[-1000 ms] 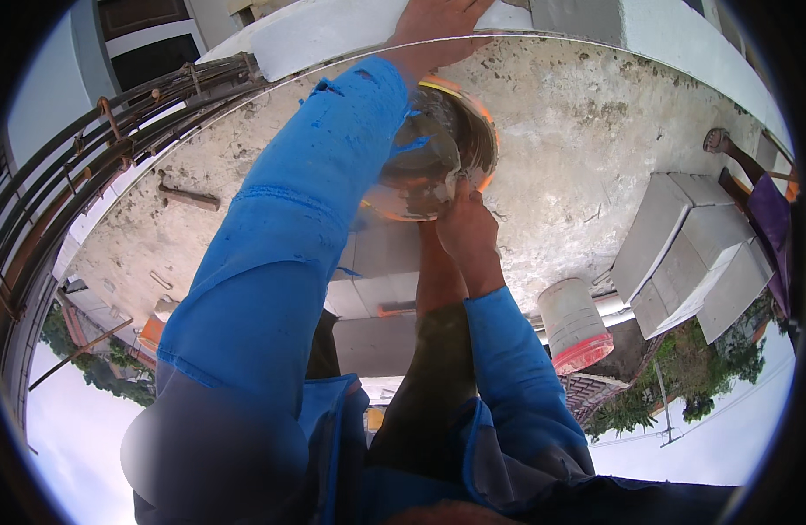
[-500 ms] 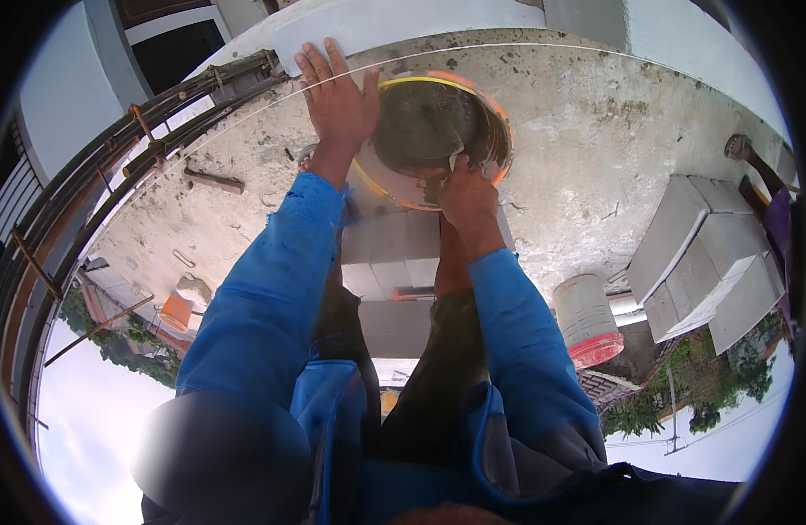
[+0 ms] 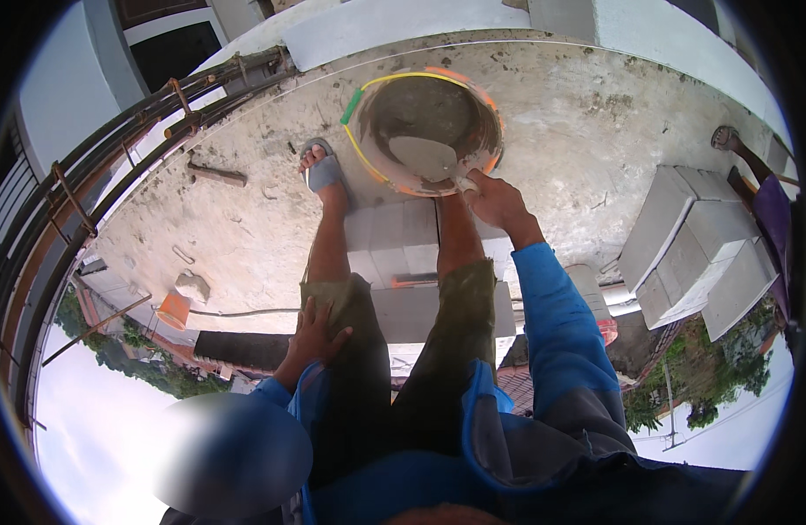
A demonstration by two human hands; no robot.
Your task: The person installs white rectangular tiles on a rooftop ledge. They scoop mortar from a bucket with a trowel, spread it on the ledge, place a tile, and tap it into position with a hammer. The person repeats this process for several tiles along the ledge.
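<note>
My right hand point(image 3: 499, 206) is closed around the handle of a trowel point(image 3: 423, 159). Its pale, flat blade rests in grey wet mortar point(image 3: 425, 105) inside an orange-rimmed bucket point(image 3: 494, 131). The bucket has a yellow carrying handle point(image 3: 364, 164) with a green grip point(image 3: 351, 107), lowered around its left side. My left hand point(image 3: 313, 339) lies on my left thigh, fingers spread and holding nothing. Between my legs, grey blocks point(image 3: 390, 236) stand just below the bucket. My sandalled left foot point(image 3: 322, 171) is planted left of the bucket.
A stack of grey blocks point(image 3: 691, 241) is at the right, beside another person's foot point(image 3: 725, 137) and purple garment point(image 3: 774, 219). Dark poles point(image 3: 79, 206) curve along the left. A brown bar-shaped tool point(image 3: 217, 175) lies on the concrete; an orange pail point(image 3: 174, 311) stands lower left.
My left hand has left the bucket's far-left side and come back to my thigh. The trowel blade now shows face up in the mortar, and my right hand has shifted slightly right.
</note>
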